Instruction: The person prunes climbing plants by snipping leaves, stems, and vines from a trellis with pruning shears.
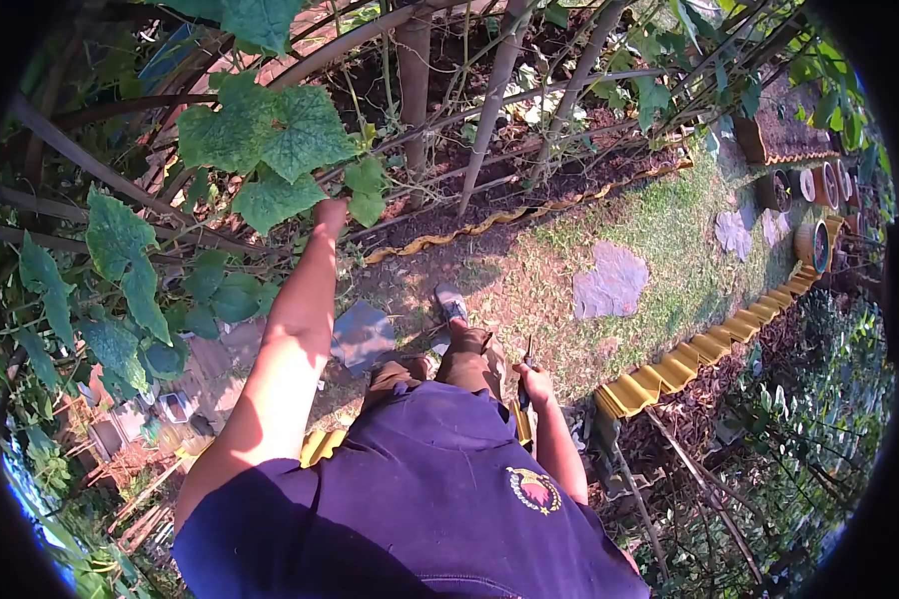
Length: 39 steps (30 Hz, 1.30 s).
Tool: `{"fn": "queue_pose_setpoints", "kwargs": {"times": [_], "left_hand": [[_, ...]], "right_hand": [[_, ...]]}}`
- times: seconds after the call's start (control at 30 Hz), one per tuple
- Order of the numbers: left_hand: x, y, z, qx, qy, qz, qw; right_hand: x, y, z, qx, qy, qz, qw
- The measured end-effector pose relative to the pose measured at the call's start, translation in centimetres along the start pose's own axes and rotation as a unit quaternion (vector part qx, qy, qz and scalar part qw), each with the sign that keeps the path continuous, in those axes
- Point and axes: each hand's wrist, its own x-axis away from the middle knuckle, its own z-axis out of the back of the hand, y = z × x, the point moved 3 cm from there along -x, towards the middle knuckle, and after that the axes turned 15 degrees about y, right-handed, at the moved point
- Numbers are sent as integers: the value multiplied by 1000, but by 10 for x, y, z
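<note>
left hand (330, 214) at 11 o'clock among vine leaves (270, 135), fingers unreadable | right hand (536, 383) fingers grip dark tool (526, 361) (shears?), low, clear of foliage

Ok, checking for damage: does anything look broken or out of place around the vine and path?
Nothing stands out. The left hand is up at the vine leaves, the right hand holds a dark tool, and the yellow edging lies in an even row.

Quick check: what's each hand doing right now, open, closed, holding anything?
Left hand: closed, up among the vine leaves; what it grips cannot be told.
Right hand: closed on a thin dark tool.
</note>
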Motion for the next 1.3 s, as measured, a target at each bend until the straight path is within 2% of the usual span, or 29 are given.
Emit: {"fn": "queue_pose_setpoints", "kwargs": {"times": [0.03,0.1,0.13,0.2,0.27,0.3,0.33,0.37,0.4,0.43,0.47,0.5,0.53,0.6,0.67,0.73,0.77,0.8,0.83,0.87,0.93,1.03,1.17,1.2,1.27,1.3], "left_hand": [[1,-8,-1,-7,-4,1,1000],[-16,-66,-24,-38,85,-138,986],[-7,-69,-23,-63,82,-138,985],[32,-74,-19,-113,80,-136,981],[90,-68,-1,-77,-32,-133,988],[125,-55,13,-61,-140,-119,981],[157,-51,30,-45,-248,-104,962],[177,-88,25,-62,-343,-125,929],[212,-71,54,-104,-407,-154,894],[234,-103,60,-62,-429,-249,866],[258,-114,76,-78,-461,-213,858],[277,-137,85,-79,-464,-218,855],[293,-161,94,-90,-459,-195,862],[314,-192,113,-71,-456,-84,883],[328,-244,118,-59,-400,-34,914],[336,-275,126,-9,-332,-11,943],[336,-288,125,37,-306,32,951],[339,-298,128,80,-282,76,953],[339,-296,131,126,-280,138,942],[337,-285,133,126,-248,142,950],[326,-244,137,117,-227,151,955],[286,-172,127,162,-194,142,957],[205,-87,80,188,-88,79,975],[184,-69,64,214,-38,102,971],[144,-41,31,240,32,28,970],[125,-27,23,171,49,25,984]], "right_hand": [[8,-13,2,2,6,7,1000],[5,-21,1,8,14,28,999],[-2,-16,-5,-31,6,39,999],[-23,-4,-10,42,54,66,995],[-23,-5,-8,74,43,68,994],[-22,-6,-7,90,39,68,993],[-18,-9,-6,95,36,84,991],[-12,-13,-2,100,32,99,990],[-5,-14,1,106,29,114,987],[-25,-1,-5,154,50,129,978],[2,-21,4,172,46,146,973],[4,-24,3,178,29,153,972],[7,-24,3,183,13,159,970],[32,-41,3,183,-8,195,964],[58,-56,-1,181,-9,240,954],[64,-66,-15,184,-22,308,933],[67,-76,-21,207,-63,298,930],[85,-91,-25,184,-64,339,920],[72,-95,-40,189,-94,340,916],[60,-98,-55,139,-119,361,914],[94,-139,-60,115,-133,386,906],[75,-182,-100,96,-164,353,916],[71,-249,-125,118,-167,365,908],[64,-265,-132,124,-168,374,904],[53,-294,-140,166,-158,373,899],[41,-302,-147,150,-168,383,896]]}}
